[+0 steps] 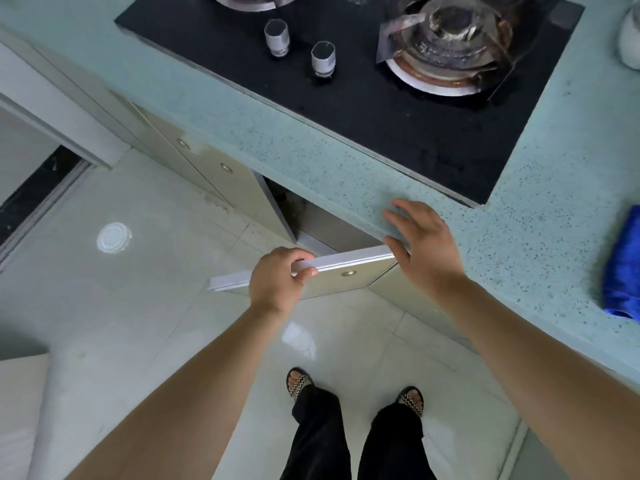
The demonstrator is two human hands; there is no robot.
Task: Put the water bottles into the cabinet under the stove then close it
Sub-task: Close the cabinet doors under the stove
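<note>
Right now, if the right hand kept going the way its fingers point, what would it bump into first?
Probably the speckled countertop edge. The open right hand points up and left at it, above the cabinet door. Depth is unclear, so it may already touch.

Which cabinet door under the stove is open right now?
The door gripped along its top edge by the left hand. It swings outward over the floor; the two doors to its left sit flush.

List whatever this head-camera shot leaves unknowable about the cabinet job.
- Water bottles: none seen, head view; the countertop overhang and the open cabinet door hide most of the interior.
- Cabinet interior: only a dark sliver shows.
- White object, top right: cut off by the frame edge.
- Left hand grip on the door: fingertips hidden behind its top edge.
</note>
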